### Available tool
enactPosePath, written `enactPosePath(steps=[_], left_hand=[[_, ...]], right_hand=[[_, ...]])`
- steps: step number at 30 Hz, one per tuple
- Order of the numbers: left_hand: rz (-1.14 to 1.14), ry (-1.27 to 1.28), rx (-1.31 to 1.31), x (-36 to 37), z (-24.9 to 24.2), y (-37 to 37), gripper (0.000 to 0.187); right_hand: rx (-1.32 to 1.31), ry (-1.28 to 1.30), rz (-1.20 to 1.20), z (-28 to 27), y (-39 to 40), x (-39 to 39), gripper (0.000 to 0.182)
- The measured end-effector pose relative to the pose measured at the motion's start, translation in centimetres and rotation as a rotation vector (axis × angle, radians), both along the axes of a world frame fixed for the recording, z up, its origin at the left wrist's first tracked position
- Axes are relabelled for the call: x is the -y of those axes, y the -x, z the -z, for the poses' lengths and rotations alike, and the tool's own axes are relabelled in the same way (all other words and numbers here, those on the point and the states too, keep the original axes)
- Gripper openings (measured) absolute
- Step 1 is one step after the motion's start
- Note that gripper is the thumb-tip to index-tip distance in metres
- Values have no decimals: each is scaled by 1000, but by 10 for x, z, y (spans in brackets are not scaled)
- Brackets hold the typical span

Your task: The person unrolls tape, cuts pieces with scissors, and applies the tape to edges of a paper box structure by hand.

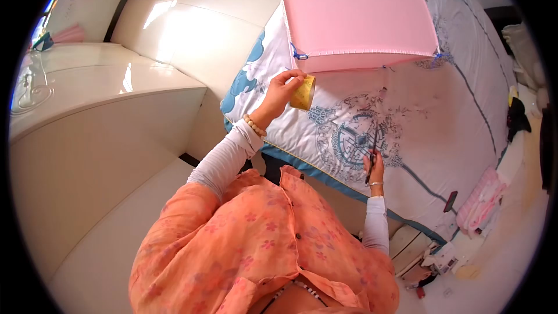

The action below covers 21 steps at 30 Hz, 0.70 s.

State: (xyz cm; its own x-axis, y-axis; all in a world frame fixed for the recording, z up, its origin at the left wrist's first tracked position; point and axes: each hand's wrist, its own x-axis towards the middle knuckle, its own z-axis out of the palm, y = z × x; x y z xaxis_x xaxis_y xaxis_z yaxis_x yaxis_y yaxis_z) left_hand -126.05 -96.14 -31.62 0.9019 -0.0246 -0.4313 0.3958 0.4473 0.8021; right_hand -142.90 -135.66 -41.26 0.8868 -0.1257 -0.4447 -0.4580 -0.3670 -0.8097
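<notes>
My left hand (283,89) is closed on a roll of yellow tape (301,94), gripping it by its upper edge above the near left side of the bed. Lower and to the right, my right hand (375,166) is wrapped round a long, thin, dark tool that looks like scissors (370,161), pointing away from me over the printed sheet. Just beyond the tape is a box-shaped pink fabric cover (360,9), with blue ties (299,53) at its near corners. Most of the tool's grip is hidden by my fingers.
The bed (418,139) has a white sheet with blue-grey patterns. A glossy white cabinet (110,99) stands at left. Near the right edge lie a dark phone-like object (450,201) and folded pink cloth (482,200). Several small items (436,261) sit beside the bed at lower right.
</notes>
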Motion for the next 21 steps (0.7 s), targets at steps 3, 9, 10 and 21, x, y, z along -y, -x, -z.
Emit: enactPosePath(steps=[3,9,10,21], left_hand=[[-15,17,-6,1,-2,-1,18],[-71,-3,44,6,7,0,16],[-73,-41,63,7,9,-1,16],[31,-70,62,-1,-5,-1,14]], right_hand=[[207,127,-469,-109,-76,-52,59],[143,431,-923,-200,-193,-116,57],[138,447,-937,-202,-202,-121,57],[196,636,-1259,-220,-245,-178,65]])
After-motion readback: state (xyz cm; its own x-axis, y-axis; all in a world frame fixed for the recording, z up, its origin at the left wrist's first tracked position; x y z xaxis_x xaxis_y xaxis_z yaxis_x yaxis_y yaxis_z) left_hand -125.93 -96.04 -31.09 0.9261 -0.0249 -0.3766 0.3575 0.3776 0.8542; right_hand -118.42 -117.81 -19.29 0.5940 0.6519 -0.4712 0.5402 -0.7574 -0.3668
